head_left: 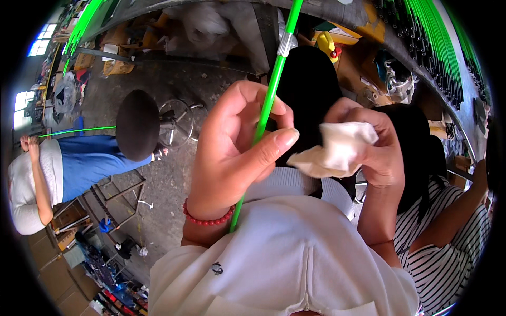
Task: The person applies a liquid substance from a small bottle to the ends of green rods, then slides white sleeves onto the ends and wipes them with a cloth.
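grey floor lies below; the left hand, loosely curled, holds a green rod; the right hand pinches white cloth.

Looks glossy, smooth, plastic-like along long thin bright green rod; shiny, metallic on short ridged silver band around it. Looks soft, matt, creased, finely woven in crumpled cream-white cloth. Smooth, polished on red round-bead bracelet. Matt, soft fabric in white top. Wrinkled, translucent plastic in whitish sheeting. Rough, scuffed, concrete-like across grey floor.
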Demonstrator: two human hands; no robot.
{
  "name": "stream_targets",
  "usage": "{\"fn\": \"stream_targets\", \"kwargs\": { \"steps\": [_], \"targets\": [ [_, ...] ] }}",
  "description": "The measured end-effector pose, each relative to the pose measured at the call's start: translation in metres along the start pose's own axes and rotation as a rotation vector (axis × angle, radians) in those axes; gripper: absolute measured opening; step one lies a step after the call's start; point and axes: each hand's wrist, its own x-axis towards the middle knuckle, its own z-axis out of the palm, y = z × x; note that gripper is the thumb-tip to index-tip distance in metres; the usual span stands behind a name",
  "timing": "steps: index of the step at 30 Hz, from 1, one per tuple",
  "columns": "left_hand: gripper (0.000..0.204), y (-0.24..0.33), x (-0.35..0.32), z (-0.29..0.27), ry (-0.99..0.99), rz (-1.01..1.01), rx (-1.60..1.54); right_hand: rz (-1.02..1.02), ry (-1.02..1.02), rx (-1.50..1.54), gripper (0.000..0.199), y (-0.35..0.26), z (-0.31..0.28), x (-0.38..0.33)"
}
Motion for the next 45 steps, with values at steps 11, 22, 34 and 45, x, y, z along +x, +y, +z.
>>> {"fn": "stream_targets", "kwargs": {
  "steps": [11,22,34,45],
  "targets": [
    [0.016,-0.001,-0.012,0.012,-0.065,-0.068,-0.151,-0.187,0.673,-1.080,0.014,0.011,0.017,0.018],
    [0.017,-0.006,-0.013,0.019,-0.046,-0.056,-0.076,-0.113,0.374,0.295,0.020,-0.019,0.046,0.007],
    [0.018,-0.015,-0.014,0.021,-0.092,-0.055,-0.059,-0.009,0.174,0.464,0.029,-0.012,0.044,0.003],
    [0.017,-0.014,-0.014,0.016,-0.147,-0.201,-0.157,-0.135,0.166,0.480,0.018,0.001,0.037,0.004]
  ]
}}
